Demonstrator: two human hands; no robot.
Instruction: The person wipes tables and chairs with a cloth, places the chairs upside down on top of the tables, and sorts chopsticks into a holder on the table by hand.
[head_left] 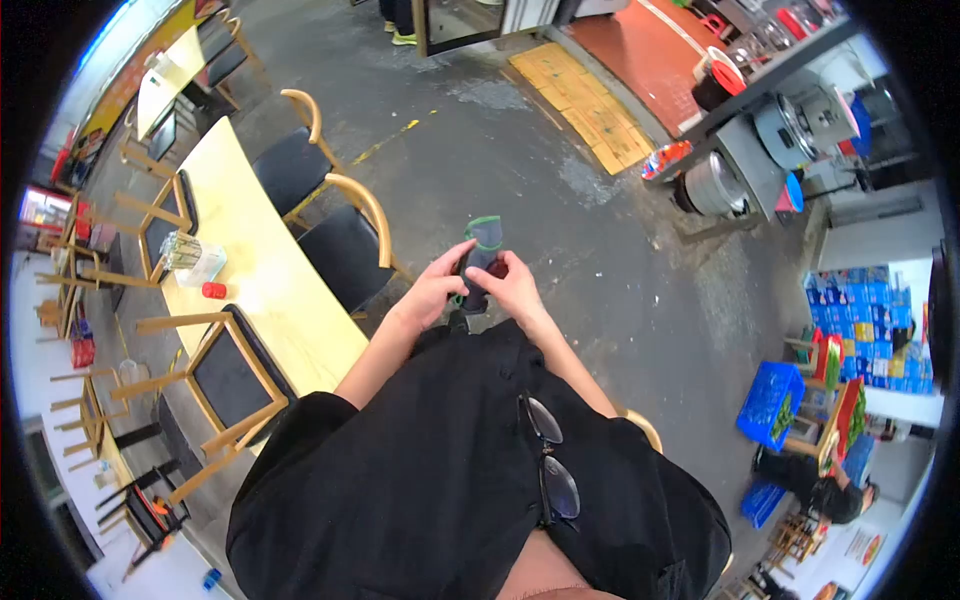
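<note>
In front of my waist, both hands meet around a dark grey, soft-looking item with green trim [486, 233]. Its upper end sticks out beyond my fingertips, and a darker part hangs below them; what kind of thing it is I cannot tell. My left hand [436, 286] grips its left side with bent fingers. On the other side my right hand [512, 287] pinches it, thumb pointing inward. The fingers hide its middle. Folded glasses [547, 462] hang from the front of my black shirt [400, 490].
To the left runs a long pale table [265, 275] with a holder of sticks [190, 255], a red can-like object [214, 290] and upturned chairs [240, 375]. Black-seated chairs [345, 250] stand along it. At right are a steel pot [712, 187], blue crates [770, 402] and a person [835, 497].
</note>
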